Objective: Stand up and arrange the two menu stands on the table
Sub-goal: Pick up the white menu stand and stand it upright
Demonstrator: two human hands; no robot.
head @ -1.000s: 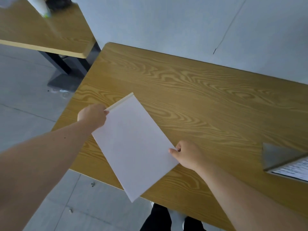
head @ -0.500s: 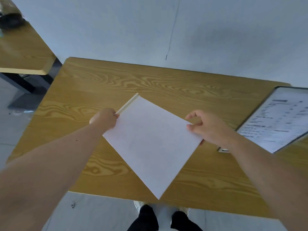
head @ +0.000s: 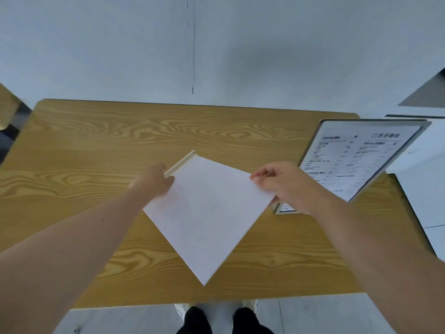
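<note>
A white menu stand (head: 207, 218) with a blank face toward me and a pale wooden strip along its far edge hangs tilted above the wooden table (head: 96, 145). My left hand (head: 154, 182) grips its left corner by the strip. My right hand (head: 286, 186) pinches its right corner. A second menu stand (head: 356, 155), with printed black text in a grey frame, lies flat at the table's right side, its near end hidden behind my right hand.
A white wall (head: 216, 49) runs right behind the table's far edge. Another wooden table (head: 7, 109) shows at the far left. A white surface (head: 423, 177) borders the right side. My feet (head: 216, 317) stand at the near edge.
The view has swung right, bringing the printed menu stand fully into sight. My right hand moved from the white stand's lower edge up to its right corner, and the stand rose and rotated.
</note>
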